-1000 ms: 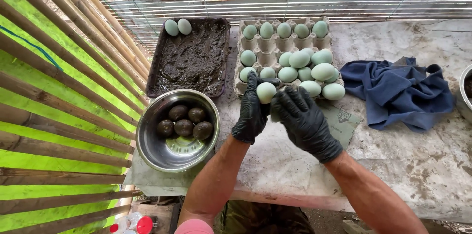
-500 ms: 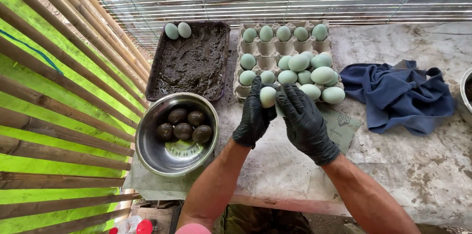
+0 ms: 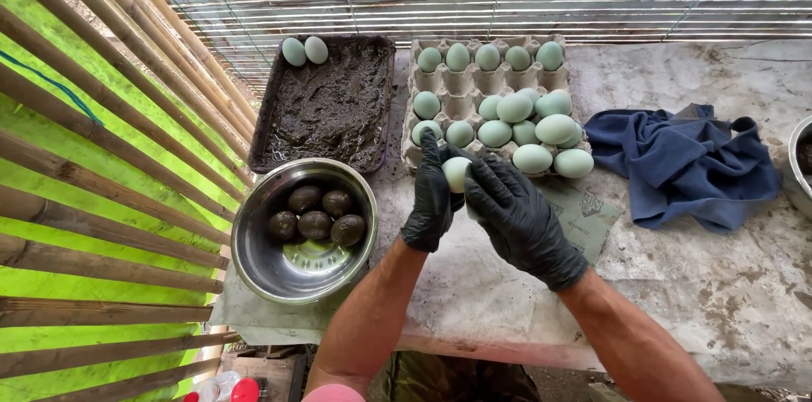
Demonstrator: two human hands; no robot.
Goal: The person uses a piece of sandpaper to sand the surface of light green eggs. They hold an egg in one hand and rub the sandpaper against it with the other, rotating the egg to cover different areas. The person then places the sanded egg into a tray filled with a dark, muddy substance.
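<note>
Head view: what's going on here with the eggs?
A person in black gloves holds one pale green egg between both hands, left hand and right hand, just in front of an egg carton part-filled with more pale green eggs. To the left, a dark tray of mud carries two clean eggs at its far corner, and a steel bowl holds five mud-coated eggs. A blue cloth lies on the table to the right.

Both hands, the left hand (image 3: 433, 199) and the right hand (image 3: 520, 220), wear black, slightly glossy disposable gloves ending at the wrists; forearms are unsleeved.
</note>
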